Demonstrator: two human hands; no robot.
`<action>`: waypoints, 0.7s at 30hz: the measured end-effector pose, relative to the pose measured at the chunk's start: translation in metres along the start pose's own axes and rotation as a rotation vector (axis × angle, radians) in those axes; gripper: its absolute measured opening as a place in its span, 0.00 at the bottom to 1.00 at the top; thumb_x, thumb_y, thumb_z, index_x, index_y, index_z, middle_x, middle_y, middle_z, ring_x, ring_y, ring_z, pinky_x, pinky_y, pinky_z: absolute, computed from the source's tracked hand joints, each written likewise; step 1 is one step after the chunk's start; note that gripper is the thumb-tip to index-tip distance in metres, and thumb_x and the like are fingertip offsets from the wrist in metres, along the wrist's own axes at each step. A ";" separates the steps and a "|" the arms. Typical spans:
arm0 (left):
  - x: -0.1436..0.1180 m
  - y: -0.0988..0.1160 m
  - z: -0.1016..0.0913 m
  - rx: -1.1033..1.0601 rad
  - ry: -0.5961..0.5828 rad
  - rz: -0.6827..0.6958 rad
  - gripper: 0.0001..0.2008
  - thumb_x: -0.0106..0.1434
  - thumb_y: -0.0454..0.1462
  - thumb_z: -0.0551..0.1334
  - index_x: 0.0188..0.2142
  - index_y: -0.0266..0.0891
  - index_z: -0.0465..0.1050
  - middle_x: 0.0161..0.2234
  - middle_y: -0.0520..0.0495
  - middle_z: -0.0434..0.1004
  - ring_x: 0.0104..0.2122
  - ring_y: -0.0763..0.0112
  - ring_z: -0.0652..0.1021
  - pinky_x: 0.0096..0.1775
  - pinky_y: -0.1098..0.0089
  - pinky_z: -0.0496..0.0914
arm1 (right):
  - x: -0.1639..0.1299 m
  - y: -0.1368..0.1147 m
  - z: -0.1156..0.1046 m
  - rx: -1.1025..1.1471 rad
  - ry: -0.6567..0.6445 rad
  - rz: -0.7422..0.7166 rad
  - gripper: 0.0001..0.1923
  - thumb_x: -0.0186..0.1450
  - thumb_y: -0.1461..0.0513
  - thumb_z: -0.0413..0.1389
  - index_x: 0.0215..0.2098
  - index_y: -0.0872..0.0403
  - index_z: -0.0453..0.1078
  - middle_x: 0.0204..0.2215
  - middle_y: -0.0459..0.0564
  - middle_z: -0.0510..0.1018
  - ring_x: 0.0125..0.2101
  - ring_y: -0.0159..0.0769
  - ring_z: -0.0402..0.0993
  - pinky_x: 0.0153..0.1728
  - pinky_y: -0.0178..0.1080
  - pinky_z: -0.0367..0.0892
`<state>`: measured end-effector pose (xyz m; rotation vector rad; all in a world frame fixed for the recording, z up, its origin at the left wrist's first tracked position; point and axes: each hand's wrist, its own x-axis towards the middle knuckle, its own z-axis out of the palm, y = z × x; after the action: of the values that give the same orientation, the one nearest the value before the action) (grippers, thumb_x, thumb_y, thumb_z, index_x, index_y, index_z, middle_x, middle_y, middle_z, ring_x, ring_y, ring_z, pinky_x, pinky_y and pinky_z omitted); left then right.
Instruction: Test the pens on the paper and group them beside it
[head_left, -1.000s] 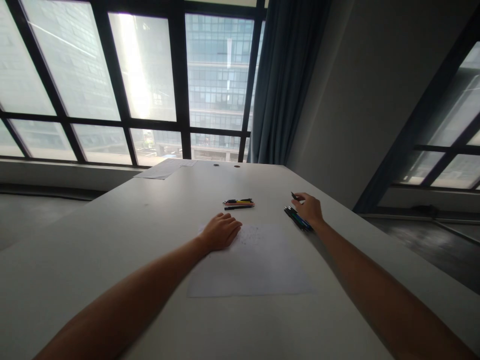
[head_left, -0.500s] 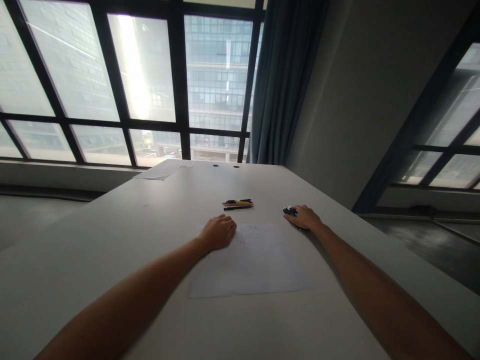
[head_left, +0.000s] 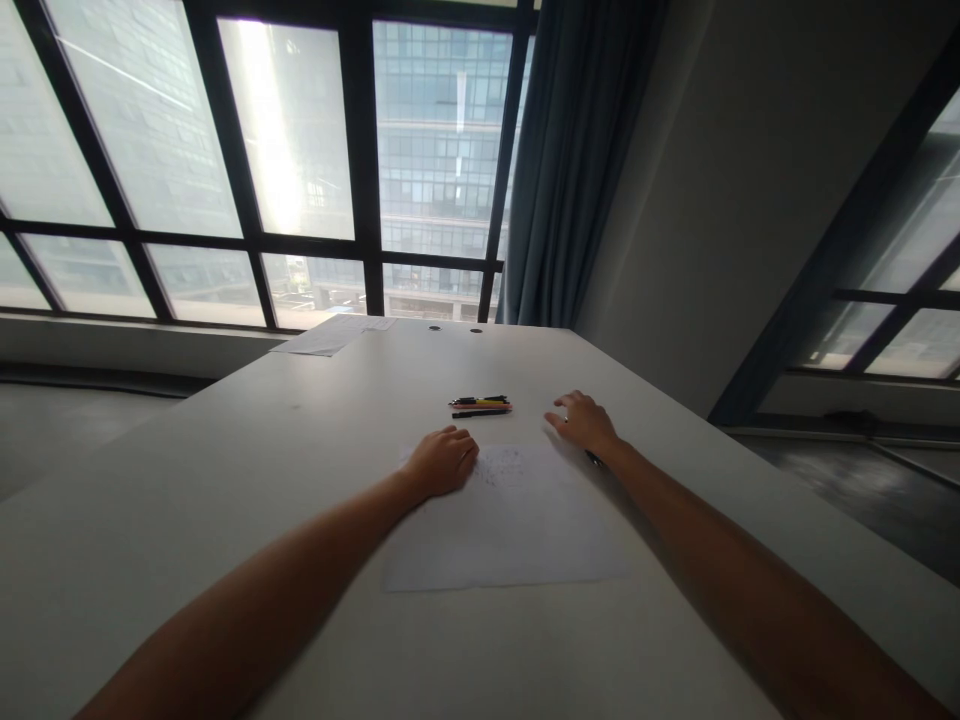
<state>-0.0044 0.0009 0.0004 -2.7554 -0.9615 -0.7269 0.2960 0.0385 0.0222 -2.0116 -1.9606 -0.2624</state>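
My left hand (head_left: 444,460) rests palm down on the upper left part of a white sheet of paper (head_left: 506,540), its fingers lying on it. Small dark marks show on the paper near the fingertips. My right hand (head_left: 583,421) is just beyond the sheet's upper right corner, thumb and fingers apart, with nothing visible between them. Part of a black pen (head_left: 593,458) shows beneath that wrist; the rest is hidden. Between and beyond my hands, several pens (head_left: 480,402) lie side by side, black, yellow and pinkish among them.
The white table (head_left: 330,400) reaches toward the windows. More sheets of paper (head_left: 319,342) lie at its far left corner, and two dark round discs (head_left: 476,331) sit near the far edge. A blue curtain (head_left: 577,180) hangs behind.
My right hand has moved left and slightly away from me, and its fingers have spread. The dark pens seen at its fingers before are now hidden. The left hand stays on the paper.
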 end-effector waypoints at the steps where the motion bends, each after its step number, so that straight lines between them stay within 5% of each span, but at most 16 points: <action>1: 0.000 0.000 0.000 -0.001 0.002 0.003 0.13 0.68 0.37 0.52 0.34 0.39 0.75 0.35 0.45 0.77 0.36 0.65 0.75 0.39 0.66 0.71 | 0.002 -0.012 0.002 0.039 -0.005 -0.097 0.17 0.66 0.56 0.53 0.49 0.56 0.72 0.50 0.59 0.72 0.50 0.47 0.67 0.50 0.44 0.61; 4: 0.000 -0.001 0.001 0.007 0.003 0.004 0.13 0.68 0.37 0.52 0.34 0.39 0.75 0.34 0.45 0.77 0.36 0.66 0.74 0.39 0.66 0.71 | 0.010 -0.048 0.011 0.112 -0.060 -0.317 0.15 0.66 0.65 0.52 0.50 0.55 0.72 0.49 0.54 0.74 0.51 0.42 0.67 0.52 0.39 0.60; 9: 0.000 -0.002 0.003 0.008 0.020 -0.005 0.14 0.68 0.37 0.52 0.33 0.39 0.75 0.34 0.45 0.77 0.35 0.67 0.74 0.38 0.67 0.71 | 0.018 -0.084 0.027 0.048 -0.037 -0.341 0.16 0.66 0.66 0.51 0.51 0.54 0.71 0.47 0.55 0.75 0.48 0.42 0.67 0.48 0.40 0.61; 17: -0.001 -0.002 0.003 -0.001 0.016 -0.012 0.14 0.68 0.38 0.52 0.33 0.39 0.75 0.34 0.45 0.77 0.36 0.65 0.75 0.39 0.66 0.71 | 0.010 -0.084 0.024 -0.046 -0.027 -0.375 0.07 0.64 0.64 0.56 0.40 0.54 0.74 0.43 0.57 0.74 0.46 0.45 0.66 0.45 0.42 0.60; 21: -0.001 -0.001 0.002 -0.018 0.020 -0.020 0.14 0.68 0.38 0.52 0.33 0.39 0.75 0.34 0.45 0.77 0.36 0.66 0.75 0.40 0.66 0.72 | -0.004 -0.075 0.022 0.019 -0.041 -0.408 0.12 0.63 0.66 0.56 0.45 0.55 0.71 0.45 0.55 0.74 0.47 0.43 0.67 0.46 0.42 0.60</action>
<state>-0.0045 0.0019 -0.0017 -2.7521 -0.9848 -0.7690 0.2196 0.0432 0.0079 -1.5984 -2.3774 -0.2946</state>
